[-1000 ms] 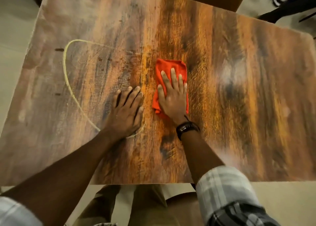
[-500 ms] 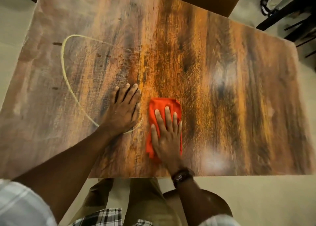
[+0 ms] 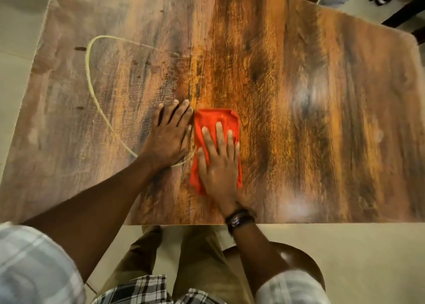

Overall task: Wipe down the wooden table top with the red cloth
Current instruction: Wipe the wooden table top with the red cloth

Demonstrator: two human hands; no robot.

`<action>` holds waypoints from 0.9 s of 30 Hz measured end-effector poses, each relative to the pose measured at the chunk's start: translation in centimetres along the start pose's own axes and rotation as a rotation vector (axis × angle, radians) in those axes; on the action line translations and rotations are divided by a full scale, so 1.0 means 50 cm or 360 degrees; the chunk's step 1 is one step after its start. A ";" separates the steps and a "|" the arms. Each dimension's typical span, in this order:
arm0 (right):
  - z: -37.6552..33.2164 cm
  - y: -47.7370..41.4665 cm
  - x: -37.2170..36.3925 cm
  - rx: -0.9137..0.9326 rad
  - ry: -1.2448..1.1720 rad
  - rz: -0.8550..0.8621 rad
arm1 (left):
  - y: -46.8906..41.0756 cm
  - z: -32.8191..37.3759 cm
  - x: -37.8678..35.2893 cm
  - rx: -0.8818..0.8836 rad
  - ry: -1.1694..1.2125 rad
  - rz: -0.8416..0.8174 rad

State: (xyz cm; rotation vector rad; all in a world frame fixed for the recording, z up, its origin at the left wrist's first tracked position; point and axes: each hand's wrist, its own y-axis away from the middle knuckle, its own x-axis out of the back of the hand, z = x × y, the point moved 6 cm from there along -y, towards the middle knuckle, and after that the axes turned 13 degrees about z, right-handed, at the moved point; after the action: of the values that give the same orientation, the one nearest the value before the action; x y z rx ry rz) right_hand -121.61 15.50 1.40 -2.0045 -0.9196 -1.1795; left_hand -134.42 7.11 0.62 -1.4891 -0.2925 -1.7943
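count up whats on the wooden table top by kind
hands: 2 (left hand, right hand, both flat)
red cloth: 1
pale yellow loop, cord or drawn mark, cannot tell: 1
total: 4

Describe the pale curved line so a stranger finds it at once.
Look at the wooden table top. On its left half a thin yellowish line loops down to the left hand. Neighbouring marks are small dark spots.
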 end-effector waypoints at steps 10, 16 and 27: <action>0.255 0.124 0.138 -0.0109 0.0318 0.0081 | 0.000 0.002 0.004 0.0024 0.0073 -0.0002; 0.148 0.138 0.100 -0.0239 0.0250 0.0028 | -0.004 -0.013 0.007 -0.0073 0.0094 -0.0057; -0.103 0.155 -0.030 -0.0029 0.0132 -0.0072 | -0.062 -0.111 0.030 0.0047 0.0030 0.0097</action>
State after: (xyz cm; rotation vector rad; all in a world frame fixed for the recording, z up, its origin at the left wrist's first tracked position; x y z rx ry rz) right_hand -118.20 6.74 0.84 -1.9431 -0.9198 -1.2901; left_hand -140.64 5.20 1.28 -1.4448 -0.2606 -1.7474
